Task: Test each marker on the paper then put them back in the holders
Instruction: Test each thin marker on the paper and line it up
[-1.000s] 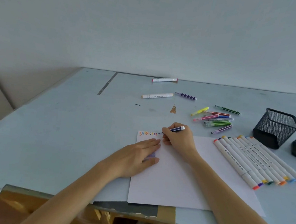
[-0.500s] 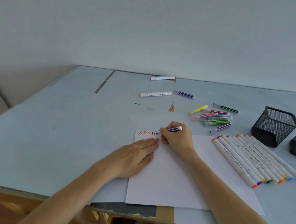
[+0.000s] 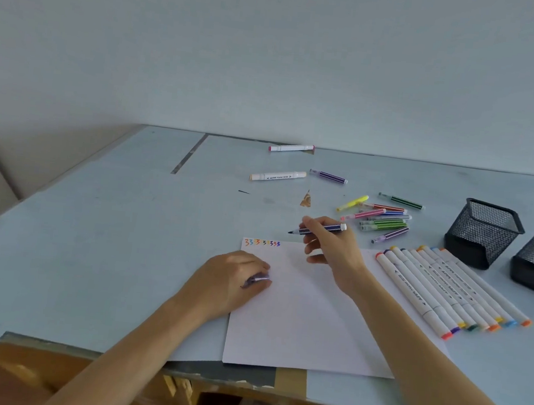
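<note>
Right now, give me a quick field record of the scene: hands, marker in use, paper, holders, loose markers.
right hand: holds the dark blue marker uncapped, tip lifted clear of the paper
left hand: rests on the paper's left edge, fingers curled round a purple cap
paper: row of coloured test squiggles at top left, rest blank
mesh holders: two, far right, no markers visible inside
white markers: row lying right of the paper
thin markers: loose pile behind the paper

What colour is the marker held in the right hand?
Dark blue marker with white end cap, seen in the head view.
</note>
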